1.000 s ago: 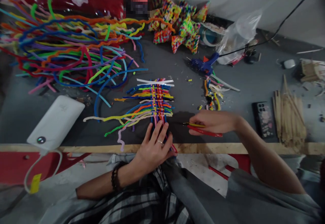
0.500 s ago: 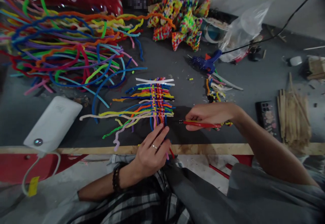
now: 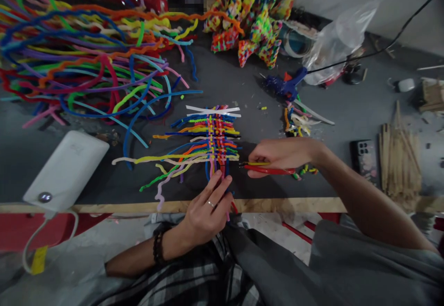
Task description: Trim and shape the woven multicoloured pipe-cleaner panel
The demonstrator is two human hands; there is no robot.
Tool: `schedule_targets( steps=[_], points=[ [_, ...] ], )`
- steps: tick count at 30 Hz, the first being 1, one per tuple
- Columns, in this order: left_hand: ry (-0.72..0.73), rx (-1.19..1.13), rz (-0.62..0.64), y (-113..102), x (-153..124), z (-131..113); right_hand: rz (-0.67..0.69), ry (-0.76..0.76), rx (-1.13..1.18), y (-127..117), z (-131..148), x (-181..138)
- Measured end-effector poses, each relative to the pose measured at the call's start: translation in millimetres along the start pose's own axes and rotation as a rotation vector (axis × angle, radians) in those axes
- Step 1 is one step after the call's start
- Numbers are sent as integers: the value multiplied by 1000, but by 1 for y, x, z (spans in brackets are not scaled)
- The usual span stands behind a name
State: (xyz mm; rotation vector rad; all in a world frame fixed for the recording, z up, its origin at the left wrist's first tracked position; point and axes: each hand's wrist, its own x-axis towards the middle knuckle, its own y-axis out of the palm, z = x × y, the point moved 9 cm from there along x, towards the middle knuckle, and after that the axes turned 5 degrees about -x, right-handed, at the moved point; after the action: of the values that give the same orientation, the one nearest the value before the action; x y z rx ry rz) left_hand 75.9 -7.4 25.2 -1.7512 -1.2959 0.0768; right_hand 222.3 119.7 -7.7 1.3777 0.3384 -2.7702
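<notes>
A woven mat of coloured pipe cleaners (image 3: 215, 139) lies on the grey table, with long loose ends trailing to its left. My left hand (image 3: 208, 209) is at the mat's near edge, fingers closed around the hanging vertical strands. My right hand (image 3: 280, 153) grips red-and-yellow-handled scissors (image 3: 263, 167) just right of the mat, their tip pointing at its lower right edge.
A big heap of loose pipe cleaners (image 3: 83, 60) fills the far left. A white power bank (image 3: 65, 169) lies near left. Finished woven pieces (image 3: 249, 28), a blue glue gun (image 3: 286, 84), cut scraps (image 3: 296, 123), a phone (image 3: 364, 155) and wooden sticks (image 3: 398, 160) lie behind and right.
My right hand has brought the scissors left, closer to the mat's edge. My left hand has curled from lying flat to gripping the strand ends and drawn slightly back.
</notes>
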Motion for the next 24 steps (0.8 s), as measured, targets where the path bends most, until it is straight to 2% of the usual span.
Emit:
schedule_targets(
  steps=[19, 24],
  points=[
    [21, -21, 3, 2, -1, -1, 59, -65, 58, 5, -5, 6],
    [24, -25, 9, 2, -2, 0, 16, -67, -22, -2, -4, 5]
  ],
)
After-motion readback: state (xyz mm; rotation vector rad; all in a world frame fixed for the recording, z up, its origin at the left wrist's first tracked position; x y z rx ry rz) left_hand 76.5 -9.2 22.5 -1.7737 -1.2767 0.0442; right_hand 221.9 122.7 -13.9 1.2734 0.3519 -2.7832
